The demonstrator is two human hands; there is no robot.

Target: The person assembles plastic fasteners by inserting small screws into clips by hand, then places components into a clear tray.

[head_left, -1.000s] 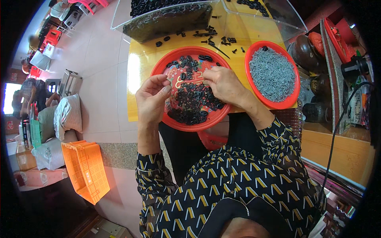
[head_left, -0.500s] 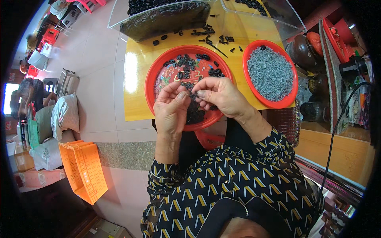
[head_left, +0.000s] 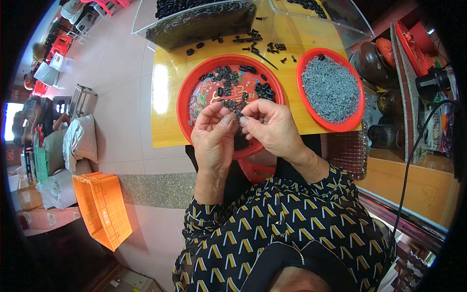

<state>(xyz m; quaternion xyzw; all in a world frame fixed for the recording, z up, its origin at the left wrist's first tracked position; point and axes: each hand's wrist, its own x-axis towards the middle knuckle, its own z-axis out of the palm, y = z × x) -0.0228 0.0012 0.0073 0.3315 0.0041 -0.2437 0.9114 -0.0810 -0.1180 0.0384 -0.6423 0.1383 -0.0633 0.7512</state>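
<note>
Over the near half of a round red tray (head_left: 184, 82), both of my hands meet with fingertips almost touching. My left hand (head_left: 214, 134) pinches a small black plastic part (head_left: 238, 115) between thumb and forefinger. My right hand (head_left: 272, 127) is pinched at the same spot from the other side; whether it grips the same part or a tiny piece of its own is hidden by the fingertips. Loose black parts (head_left: 227, 78) lie scattered about the tray, with more of them partly covered by my hands.
A second red tray (head_left: 300, 78) at the right is heaped with grey screws (head_left: 333, 90). Clear bins (head_left: 199, 27) of black parts stand at the table's far side, and loose black pieces (head_left: 275, 47) lie before them. An orange crate (head_left: 102, 209) sits on the floor at left.
Both hands have shifted slightly toward me and stay pinched together. The right fingers have drawn in closer around the small black part.
</note>
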